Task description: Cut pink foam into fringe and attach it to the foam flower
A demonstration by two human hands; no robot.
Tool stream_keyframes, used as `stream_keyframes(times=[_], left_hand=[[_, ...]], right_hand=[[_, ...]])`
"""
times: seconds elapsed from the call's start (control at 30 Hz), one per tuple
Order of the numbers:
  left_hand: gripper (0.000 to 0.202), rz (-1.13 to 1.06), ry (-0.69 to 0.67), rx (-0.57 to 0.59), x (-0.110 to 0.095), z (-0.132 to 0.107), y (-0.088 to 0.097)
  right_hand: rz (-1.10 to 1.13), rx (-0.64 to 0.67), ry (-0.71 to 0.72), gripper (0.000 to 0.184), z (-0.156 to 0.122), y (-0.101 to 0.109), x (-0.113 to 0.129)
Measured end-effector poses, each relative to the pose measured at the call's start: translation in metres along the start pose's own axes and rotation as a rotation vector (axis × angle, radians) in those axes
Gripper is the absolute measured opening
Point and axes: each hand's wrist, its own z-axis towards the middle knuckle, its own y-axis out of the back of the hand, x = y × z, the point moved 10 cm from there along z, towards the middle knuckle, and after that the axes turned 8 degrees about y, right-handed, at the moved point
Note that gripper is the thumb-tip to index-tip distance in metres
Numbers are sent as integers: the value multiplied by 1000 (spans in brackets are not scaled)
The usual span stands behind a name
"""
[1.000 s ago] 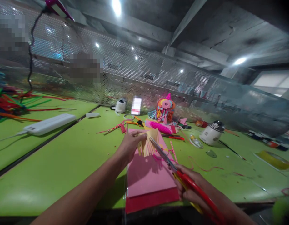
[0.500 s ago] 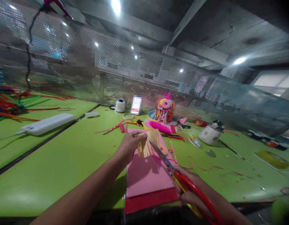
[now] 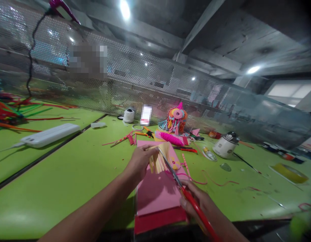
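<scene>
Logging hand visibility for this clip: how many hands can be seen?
2: the left hand holds the fringed paper; the right hand, nearer the table edge, holds the scissors. Others behind the mesh may be hidden.

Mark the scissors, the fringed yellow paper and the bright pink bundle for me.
Scissors (image 3: 190, 198): head view, on the red handle, close to the blades.
Fringed yellow paper (image 3: 158, 163): head view, on the hanging strips.
Bright pink bundle (image 3: 171, 138): head view, on its middle.
</scene>
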Motion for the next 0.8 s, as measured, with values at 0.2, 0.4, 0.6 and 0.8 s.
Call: stream_keyframes(times=[0.2,0.4,0.6,0.8], left_hand=[[11,-39,24,-35,0,-6,1],[11,-96,-1,18,-4,-9,-4],[14,-55,-32,11,-5,-9,-4],[13,-25,-51,17,-7,-9,-4]], right_hand=[[-83,-120,115,40,4,0,3],[-188,-174,240,43,4,2,9],[-242,-197,261,39,1,5,15],[-289,-177,260,38,-1,6,14]])
